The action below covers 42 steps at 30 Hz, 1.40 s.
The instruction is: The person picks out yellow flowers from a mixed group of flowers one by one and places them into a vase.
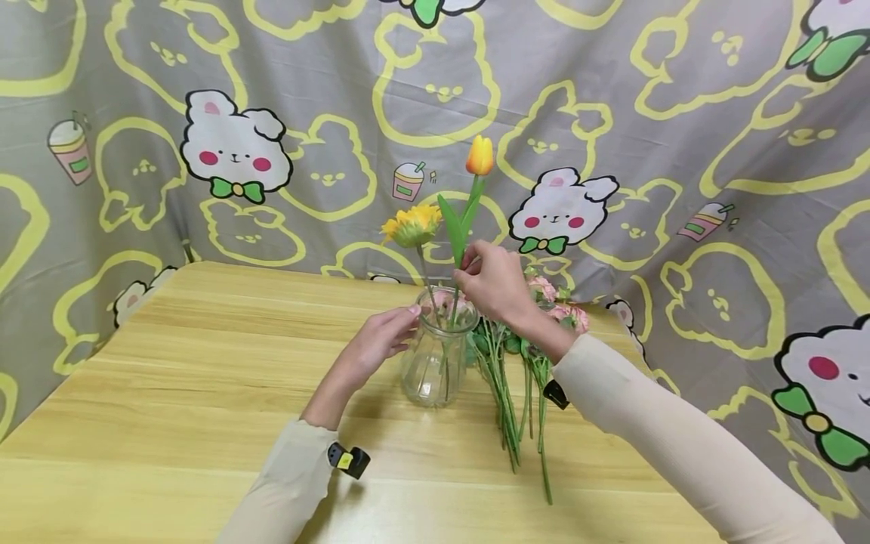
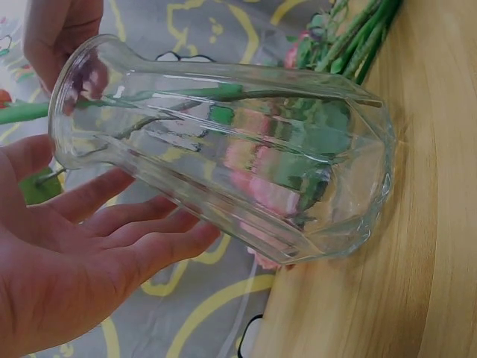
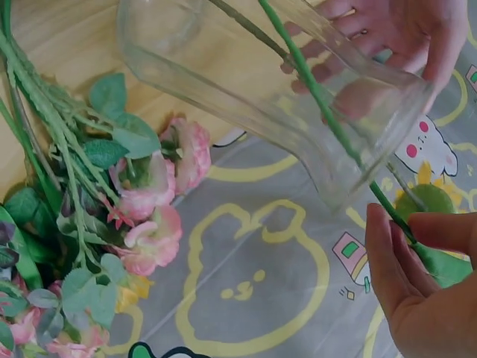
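A clear glass vase (image 1: 435, 370) stands upright on the table, holding a yellow sunflower (image 1: 413, 224) whose head leans left over the rim. Above the mouth, my right hand (image 1: 499, 283) pinches the green stem of an orange-yellow tulip (image 1: 479, 156) between thumb and fingers. The tulip's stem runs down inside the glass, as the right wrist view shows. At the vase's left side is my left hand (image 1: 381, 336), its fingers loosely extended along the glass near the rim; the left wrist view shows this hand (image 2: 97, 246) with the palm facing the vase.
Right of the vase lies a bunch of long-stemmed flowers (image 1: 506, 400), stems toward me. Its pink blooms (image 3: 153, 216) and green leaves lie at the far end. A grey curtain (image 1: 326, 91) with bunny drawings hangs behind the wooden table (image 1: 204, 378).
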Available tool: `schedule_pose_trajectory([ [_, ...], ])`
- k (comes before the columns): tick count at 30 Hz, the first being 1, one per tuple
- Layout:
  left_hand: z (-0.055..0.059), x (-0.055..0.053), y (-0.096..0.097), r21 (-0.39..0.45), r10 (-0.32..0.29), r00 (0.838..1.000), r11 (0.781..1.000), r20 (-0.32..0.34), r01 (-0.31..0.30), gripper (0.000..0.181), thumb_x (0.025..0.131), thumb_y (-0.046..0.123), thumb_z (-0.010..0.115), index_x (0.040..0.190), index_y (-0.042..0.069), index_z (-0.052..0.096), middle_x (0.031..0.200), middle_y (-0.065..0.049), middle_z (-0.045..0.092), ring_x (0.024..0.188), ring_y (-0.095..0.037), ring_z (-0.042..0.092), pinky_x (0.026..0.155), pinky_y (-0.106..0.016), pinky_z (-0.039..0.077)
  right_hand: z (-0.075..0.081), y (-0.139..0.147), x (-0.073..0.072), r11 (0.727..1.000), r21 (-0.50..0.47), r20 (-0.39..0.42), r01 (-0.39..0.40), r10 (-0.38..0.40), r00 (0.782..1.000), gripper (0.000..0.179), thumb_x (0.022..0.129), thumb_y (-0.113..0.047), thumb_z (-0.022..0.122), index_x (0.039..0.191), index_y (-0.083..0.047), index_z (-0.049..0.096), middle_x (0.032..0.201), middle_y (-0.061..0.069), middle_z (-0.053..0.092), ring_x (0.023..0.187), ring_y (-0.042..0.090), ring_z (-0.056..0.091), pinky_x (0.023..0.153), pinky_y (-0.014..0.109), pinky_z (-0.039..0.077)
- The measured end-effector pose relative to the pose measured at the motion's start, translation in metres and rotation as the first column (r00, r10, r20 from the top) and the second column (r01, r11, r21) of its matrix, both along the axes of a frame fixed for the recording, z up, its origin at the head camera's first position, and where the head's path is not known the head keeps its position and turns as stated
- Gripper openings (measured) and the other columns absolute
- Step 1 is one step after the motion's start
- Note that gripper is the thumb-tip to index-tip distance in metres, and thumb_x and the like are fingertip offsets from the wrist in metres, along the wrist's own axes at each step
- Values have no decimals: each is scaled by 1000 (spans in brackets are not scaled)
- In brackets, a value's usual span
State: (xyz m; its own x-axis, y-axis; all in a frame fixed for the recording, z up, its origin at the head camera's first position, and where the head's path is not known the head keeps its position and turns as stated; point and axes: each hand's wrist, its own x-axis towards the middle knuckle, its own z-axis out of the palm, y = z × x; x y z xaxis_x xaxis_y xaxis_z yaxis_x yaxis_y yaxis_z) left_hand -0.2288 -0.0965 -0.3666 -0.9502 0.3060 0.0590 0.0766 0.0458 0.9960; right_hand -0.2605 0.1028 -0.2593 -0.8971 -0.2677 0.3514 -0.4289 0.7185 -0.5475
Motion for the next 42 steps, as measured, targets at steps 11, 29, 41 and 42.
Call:
schedule_pose_trajectory([
  [11, -1, -1, 1, 5, 5, 1000, 1000, 9, -5, 64, 107, 48, 43, 150, 1, 46, 150, -24, 50, 140, -39, 49, 118, -52, 41, -13, -6, -2, 998, 69, 72, -13, 8, 997, 10, 92, -9, 71, 99, -2, 69, 95, 15, 76, 82, 25, 74, 67, 31, 64],
  [29, -2, -1, 0, 2, 0, 1000, 1000, -1, 0, 63, 107, 49, 43, 150, 3, 48, 150, -23, 50, 139, -39, 50, 117, -51, 42, -17, -10, 0, 982, 184, 55, -33, 23, 998, 7, 91, -10, 74, 90, -5, 70, 85, 9, 74, 67, 18, 69, 60, 29, 59],
  [41, -1, 0, -1, 6, -3, 1000, 1000, -1, 3, 65, 107, 50, 43, 151, 3, 46, 152, -23, 49, 141, -39, 48, 117, -51, 42, -21, -11, 1, 969, 246, 20, -35, 31, 999, 10, 92, -12, 74, 89, -3, 71, 83, 9, 74, 65, 18, 67, 62, 32, 58],
  [42, -1, 0, -1, 4, -3, 1000, 1000, -1, 3, 65, 107, 50, 43, 151, 3, 46, 152, -23, 49, 141, -39, 48, 117, -51, 42, -21, -11, 1, 968, 249, 18, -35, 32, 999, 10, 92, -12, 74, 89, -3, 71, 83, 9, 74, 65, 18, 67, 62, 32, 58],
])
